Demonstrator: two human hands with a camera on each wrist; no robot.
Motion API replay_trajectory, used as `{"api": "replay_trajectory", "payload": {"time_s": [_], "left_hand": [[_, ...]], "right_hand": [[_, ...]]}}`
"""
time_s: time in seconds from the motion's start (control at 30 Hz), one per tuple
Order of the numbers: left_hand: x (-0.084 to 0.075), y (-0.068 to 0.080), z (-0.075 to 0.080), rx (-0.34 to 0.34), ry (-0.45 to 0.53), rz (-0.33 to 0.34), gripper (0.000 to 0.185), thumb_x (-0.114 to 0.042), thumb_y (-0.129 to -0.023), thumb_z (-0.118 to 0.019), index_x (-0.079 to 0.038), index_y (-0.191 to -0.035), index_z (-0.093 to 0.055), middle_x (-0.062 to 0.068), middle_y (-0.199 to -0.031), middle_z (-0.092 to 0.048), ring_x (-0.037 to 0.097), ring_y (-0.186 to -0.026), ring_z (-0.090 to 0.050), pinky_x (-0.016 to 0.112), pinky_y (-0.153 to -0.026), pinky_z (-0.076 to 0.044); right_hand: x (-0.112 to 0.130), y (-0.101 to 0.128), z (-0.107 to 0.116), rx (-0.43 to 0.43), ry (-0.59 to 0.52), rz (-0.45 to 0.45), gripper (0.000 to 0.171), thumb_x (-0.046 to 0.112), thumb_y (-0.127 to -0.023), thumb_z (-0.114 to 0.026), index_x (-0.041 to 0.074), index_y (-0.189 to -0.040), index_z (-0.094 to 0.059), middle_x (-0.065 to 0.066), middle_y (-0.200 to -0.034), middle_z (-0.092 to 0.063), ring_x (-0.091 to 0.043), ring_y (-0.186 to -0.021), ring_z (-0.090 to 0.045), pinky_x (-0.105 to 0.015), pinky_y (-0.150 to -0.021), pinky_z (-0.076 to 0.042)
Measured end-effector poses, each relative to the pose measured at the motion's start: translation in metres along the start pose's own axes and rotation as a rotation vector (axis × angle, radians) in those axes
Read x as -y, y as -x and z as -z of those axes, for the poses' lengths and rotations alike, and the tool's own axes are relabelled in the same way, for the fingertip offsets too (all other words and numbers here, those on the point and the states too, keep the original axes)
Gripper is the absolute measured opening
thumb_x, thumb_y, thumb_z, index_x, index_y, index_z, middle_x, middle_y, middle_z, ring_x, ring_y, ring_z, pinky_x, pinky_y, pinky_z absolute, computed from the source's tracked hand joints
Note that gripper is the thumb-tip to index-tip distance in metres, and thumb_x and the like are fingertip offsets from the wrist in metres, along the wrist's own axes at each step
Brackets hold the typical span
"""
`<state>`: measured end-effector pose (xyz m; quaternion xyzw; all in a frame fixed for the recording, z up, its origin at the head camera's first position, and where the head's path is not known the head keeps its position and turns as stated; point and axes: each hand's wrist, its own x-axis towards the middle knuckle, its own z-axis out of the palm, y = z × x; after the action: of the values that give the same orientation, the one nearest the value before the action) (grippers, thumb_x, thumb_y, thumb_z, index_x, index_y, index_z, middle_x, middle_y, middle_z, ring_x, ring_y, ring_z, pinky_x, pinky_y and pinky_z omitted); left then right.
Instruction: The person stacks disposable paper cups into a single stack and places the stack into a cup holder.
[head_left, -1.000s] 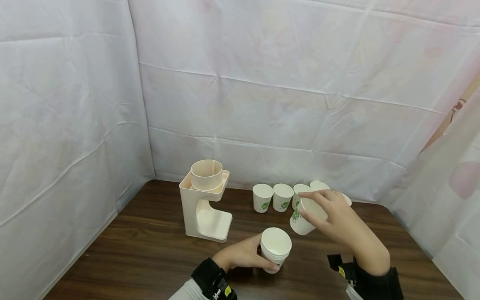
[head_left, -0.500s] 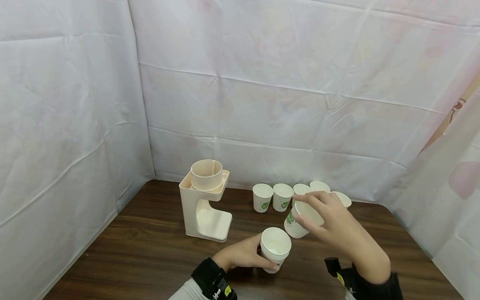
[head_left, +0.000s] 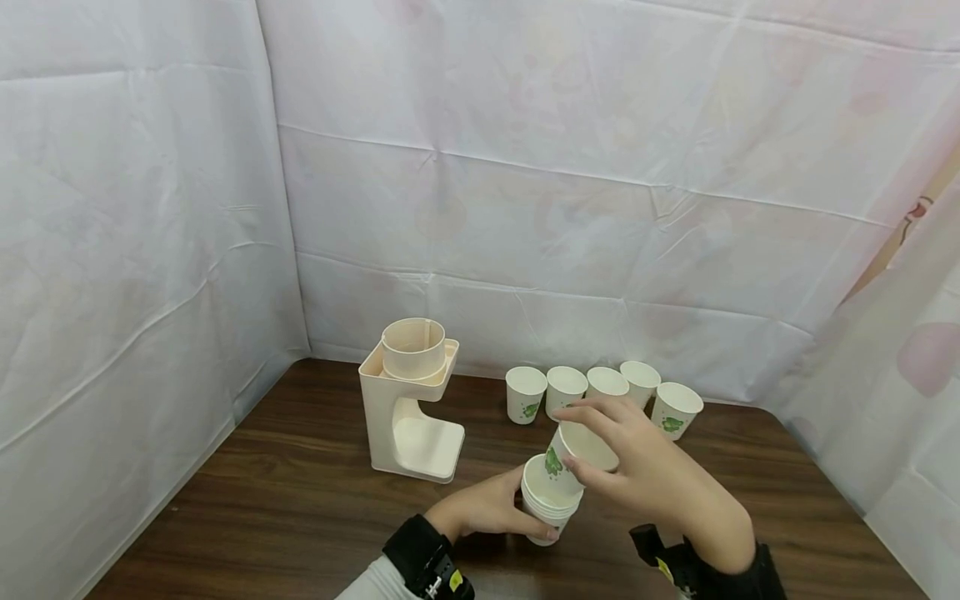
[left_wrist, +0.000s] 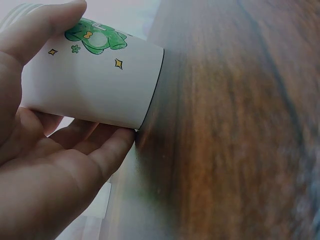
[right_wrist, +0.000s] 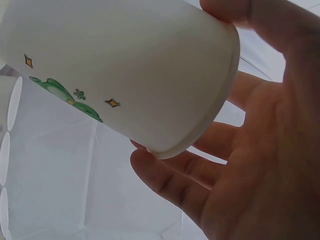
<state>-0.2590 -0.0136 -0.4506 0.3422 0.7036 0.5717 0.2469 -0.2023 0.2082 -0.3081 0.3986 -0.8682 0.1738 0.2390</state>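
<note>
My left hand [head_left: 487, 508] grips a short stack of white paper cups [head_left: 550, 505] standing on the dark wooden table [head_left: 285, 508]; in the left wrist view its fingers wrap the cup stack [left_wrist: 95, 80], printed with a green frog. My right hand [head_left: 637, 467] pinches a single white paper cup [head_left: 573, 454] by its rim, tilted, with its base just entering the top of the stack. The right wrist view shows that single cup [right_wrist: 115, 70] held between thumb and fingers.
A cream cup dispenser stand [head_left: 411, 400] sits at the left back of the table. Several white cups [head_left: 603, 392] with green prints stand in a row by the back wall. White sheets enclose the table on three sides.
My right hand has carried the single cup left and down from near the row of cups to the top of the stack. The left hand and the stack have stayed put.
</note>
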Motion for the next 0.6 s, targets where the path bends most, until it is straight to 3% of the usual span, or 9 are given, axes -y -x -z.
{"api": "replay_trajectory", "payload": {"time_s": [0.2, 0.6], "left_hand": [[0.000, 0.000, 0.000, -0.003, -0.018, -0.008, 0.070, -0.017, -0.084, -0.081, -0.028, -0.141, -0.043, -0.011, -0.124, -0.060, 0.007, -0.117, -0.054, 0.034, -0.106, -0.033], [0.000, 0.001, 0.000, -0.008, 0.014, 0.006, 0.072, -0.017, -0.084, -0.081, -0.027, -0.143, -0.042, -0.009, -0.122, -0.060, 0.009, -0.113, -0.056, 0.030, -0.099, -0.040]], "right_hand": [[0.002, -0.002, -0.006, 0.051, -0.010, -0.026, 0.046, 0.021, -0.086, -0.075, 0.029, -0.130, -0.063, 0.005, -0.130, -0.057, -0.020, -0.119, -0.051, -0.047, -0.090, -0.049], [0.002, -0.004, -0.019, 0.141, -0.076, 0.008, 0.052, 0.012, -0.080, -0.073, 0.028, -0.128, -0.063, 0.007, -0.131, -0.056, -0.015, -0.121, -0.050, -0.041, -0.091, -0.048]]}}
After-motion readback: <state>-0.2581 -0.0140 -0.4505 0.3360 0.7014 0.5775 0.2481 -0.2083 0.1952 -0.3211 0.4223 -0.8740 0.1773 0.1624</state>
